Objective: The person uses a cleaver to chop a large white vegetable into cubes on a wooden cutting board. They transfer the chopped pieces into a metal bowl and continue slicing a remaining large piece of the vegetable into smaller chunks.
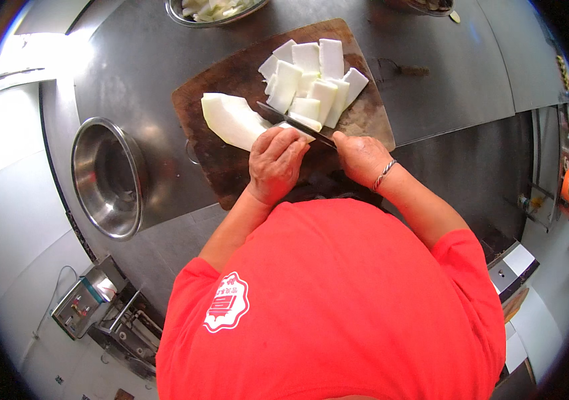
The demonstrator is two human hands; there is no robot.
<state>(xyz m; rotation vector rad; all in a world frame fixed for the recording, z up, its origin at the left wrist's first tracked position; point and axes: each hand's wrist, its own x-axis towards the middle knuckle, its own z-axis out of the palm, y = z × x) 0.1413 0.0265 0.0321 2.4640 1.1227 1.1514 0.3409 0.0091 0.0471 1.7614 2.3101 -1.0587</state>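
Note:
My right hand [362, 157] is closed around the handle of a kitchen knife [297, 123], whose blade points up and left across pale melon or gourd flesh. My left hand [277, 162] presses on the near end of a large curved piece of the gourd [234, 120], fingers curled close beside the blade. Just beyond the knife, several cut white slabs [307, 57] lie loosely piled. All of it rests on a dark wooden cutting board [204, 145], set at a slant on the metal table.
An empty-looking steel bowl [137, 180] stands at the left of the metal table [164, 60]. A steel bowl [184, 21] of pale cut pieces is at the far edge, another container [429, 10] to its right. A wire tool with a wooden handle [414, 70] lies right of the board.

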